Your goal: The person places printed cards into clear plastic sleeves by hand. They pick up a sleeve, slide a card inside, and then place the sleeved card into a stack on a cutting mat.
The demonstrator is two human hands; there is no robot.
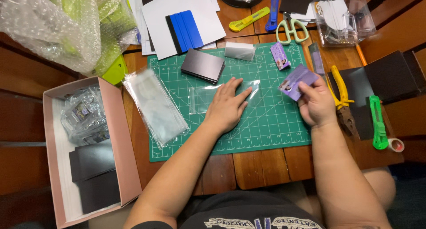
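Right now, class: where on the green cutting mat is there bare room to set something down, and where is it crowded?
The cutting mat is bare along its near edge, below the left hand and right hand. Its far edge is crowded: black stack, small purple card, scissors.

bare forearms, no sleeves visible; black shirt with pale printed lettering across front; hands (226, 107) bare, no rings.

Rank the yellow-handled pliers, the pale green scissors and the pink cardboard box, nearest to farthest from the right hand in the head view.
1. Yellow-handled pliers: just beside the right hand, on its outer side.
2. Pale green scissors: beyond the hand, at the mat's top edge.
3. Pink cardboard box: far left.
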